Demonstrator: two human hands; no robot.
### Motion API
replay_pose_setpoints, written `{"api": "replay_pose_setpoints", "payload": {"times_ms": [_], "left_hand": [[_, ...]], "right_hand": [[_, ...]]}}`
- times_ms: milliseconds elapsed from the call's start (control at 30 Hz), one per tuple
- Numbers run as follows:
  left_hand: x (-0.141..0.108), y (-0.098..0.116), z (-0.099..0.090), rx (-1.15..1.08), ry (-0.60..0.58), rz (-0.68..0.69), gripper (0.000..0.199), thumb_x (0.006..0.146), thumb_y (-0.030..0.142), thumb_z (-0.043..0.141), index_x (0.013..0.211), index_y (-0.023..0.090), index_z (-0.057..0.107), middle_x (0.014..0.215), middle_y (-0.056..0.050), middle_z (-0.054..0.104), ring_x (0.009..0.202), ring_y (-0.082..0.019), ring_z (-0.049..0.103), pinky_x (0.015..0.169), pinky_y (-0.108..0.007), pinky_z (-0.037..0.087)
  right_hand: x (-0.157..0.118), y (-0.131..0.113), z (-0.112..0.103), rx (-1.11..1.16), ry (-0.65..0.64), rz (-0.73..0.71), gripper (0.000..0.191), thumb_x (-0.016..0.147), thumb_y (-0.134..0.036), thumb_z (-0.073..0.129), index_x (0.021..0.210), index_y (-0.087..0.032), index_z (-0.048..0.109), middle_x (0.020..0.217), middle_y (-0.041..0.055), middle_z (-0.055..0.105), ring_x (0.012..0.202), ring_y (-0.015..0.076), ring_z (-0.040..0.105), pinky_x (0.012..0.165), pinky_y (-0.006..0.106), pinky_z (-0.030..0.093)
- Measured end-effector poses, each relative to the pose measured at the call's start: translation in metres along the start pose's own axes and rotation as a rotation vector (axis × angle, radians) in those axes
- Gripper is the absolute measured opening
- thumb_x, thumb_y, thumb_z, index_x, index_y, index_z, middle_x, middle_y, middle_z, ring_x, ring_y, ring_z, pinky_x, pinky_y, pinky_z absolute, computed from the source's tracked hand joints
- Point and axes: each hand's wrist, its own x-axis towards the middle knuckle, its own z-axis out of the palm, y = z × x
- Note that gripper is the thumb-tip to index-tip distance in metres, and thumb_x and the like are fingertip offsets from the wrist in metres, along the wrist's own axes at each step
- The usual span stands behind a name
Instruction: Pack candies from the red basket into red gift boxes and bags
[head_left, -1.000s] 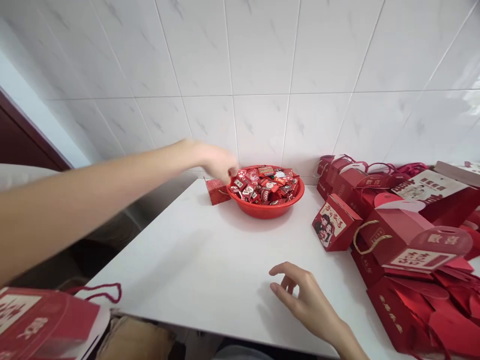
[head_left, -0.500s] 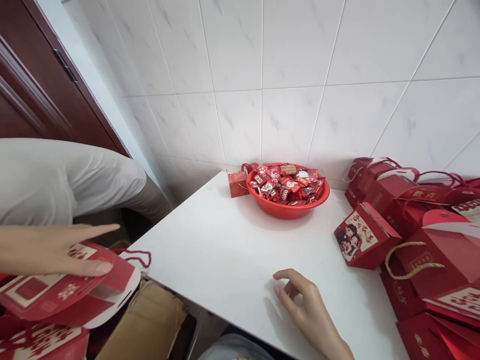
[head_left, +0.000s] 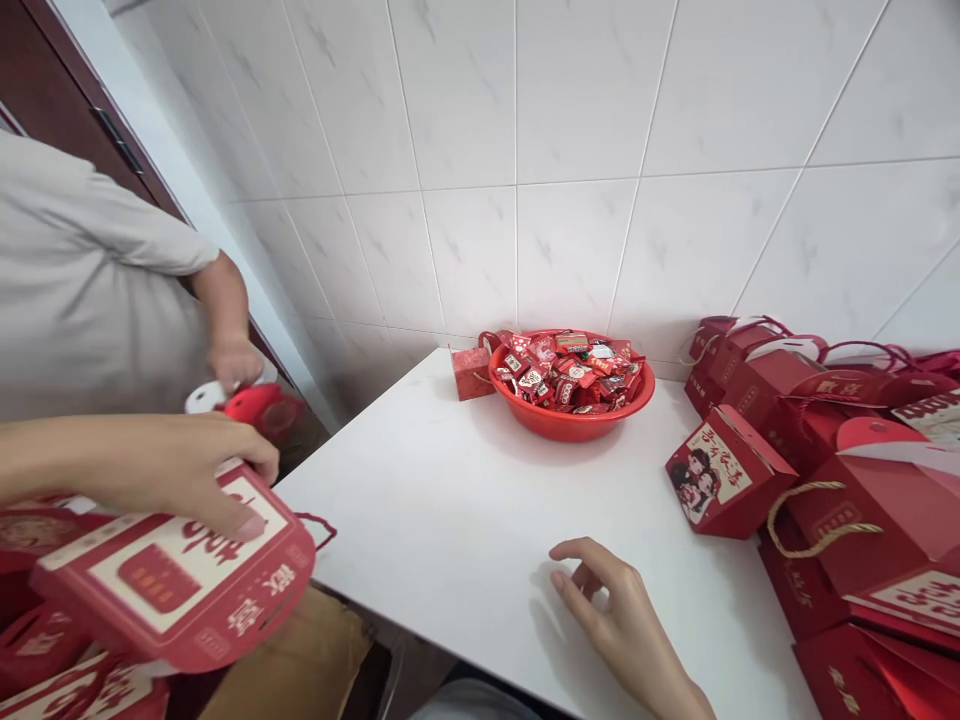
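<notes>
My left hand [head_left: 176, 465] grips a red candy box [head_left: 195, 580] with Chinese characters printed on it, its thumb across the printed face. A dark red cord loop sticks out from the box's far side. Below it, more red boxes [head_left: 45, 640] lie beside a brown cardboard box [head_left: 300, 650]. On the white table [head_left: 450, 520] rests my right hand [head_left: 607, 610], loosely curved, thumb and forefinger apart, nothing between them. To its right a small red box [head_left: 727, 470] with a cartoon couple stands tilted against other boxes.
A red basin [head_left: 570, 422] full of wrapped candies [head_left: 577, 372] stands by the tiled wall, a small red box [head_left: 472, 373] next to it. Several red boxes [head_left: 862, 510] crowd the right side. A person in a grey shirt [head_left: 97, 290] at left holds something red and white [head_left: 255, 405].
My left hand has lifted and turned the candy box, so its printed face now shows. The other person has straightened, and their hand with a red item has come into view. My right hand stays put.
</notes>
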Motion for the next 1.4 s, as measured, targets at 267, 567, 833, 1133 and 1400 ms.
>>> {"api": "replay_pose_setpoints", "payload": {"times_ms": [267, 567, 833, 1133, 1400], "left_hand": [[0.031, 0.086, -0.031, 0.255, -0.196, 0.281, 0.015, 0.071, 0.029, 0.059, 0.067, 0.018, 0.068, 0.067, -0.001, 0.066, 0.068, -0.019, 0.062, 0.059, -0.023, 0.037], [0.055, 0.144, -0.009, 0.290, -0.368, 0.436, 0.098, 0.064, 0.073, 0.066, 0.144, 0.019, 0.054, 0.147, -0.019, 0.053, 0.132, -0.040, 0.053, 0.107, -0.045, 0.043], [0.048, 0.114, 0.029, 0.153, -0.714, 0.277, 0.133, 0.047, 0.062, 0.081, 0.160, 0.022, 0.023, 0.147, -0.024, 0.052, 0.119, -0.044, 0.062, 0.086, -0.050, 0.058], [0.070, 0.154, 0.016, -0.352, -0.777, 0.457, 0.096, 0.076, 0.064, 0.066, 0.157, 0.032, 0.027, 0.157, -0.013, 0.042, 0.128, -0.030, 0.058, 0.072, -0.025, 0.058], [0.083, 0.232, -0.009, -0.210, -0.436, 0.881, 0.083, 0.082, 0.055, 0.065, 0.153, 0.027, 0.035, 0.158, -0.010, 0.042, 0.132, -0.027, 0.053, 0.091, -0.026, 0.050]], "right_hand": [[0.001, -0.014, -0.001, 0.025, -0.007, -0.022, 0.027, 0.093, -0.039, 0.051, 0.102, -0.020, 0.068, 0.078, 0.0030, 0.065, 0.069, 0.0166, 0.061, 0.066, 0.028, 0.050], [-0.001, -0.027, 0.019, 0.115, -0.094, -0.008, 0.095, 0.079, -0.055, 0.073, 0.157, -0.024, 0.026, 0.159, 0.0154, 0.032, 0.137, 0.0291, 0.047, 0.109, 0.043, 0.045], [0.012, -0.035, 0.057, 0.030, -0.411, -0.007, 0.128, 0.059, -0.033, 0.090, 0.161, -0.035, 0.014, 0.168, 0.0098, 0.010, 0.154, 0.0358, 0.014, 0.123, 0.049, 0.023], [0.023, -0.019, 0.017, 0.529, 0.075, 0.032, 0.098, 0.071, -0.052, 0.081, 0.153, -0.026, 0.034, 0.149, 0.0133, 0.048, 0.130, 0.0303, 0.054, 0.106, 0.043, 0.048], [0.019, -0.019, -0.022, 0.814, 0.271, 0.147, 0.071, 0.083, -0.058, 0.065, 0.143, -0.022, 0.051, 0.132, 0.0150, 0.064, 0.116, 0.0323, 0.063, 0.092, 0.045, 0.055]]}}
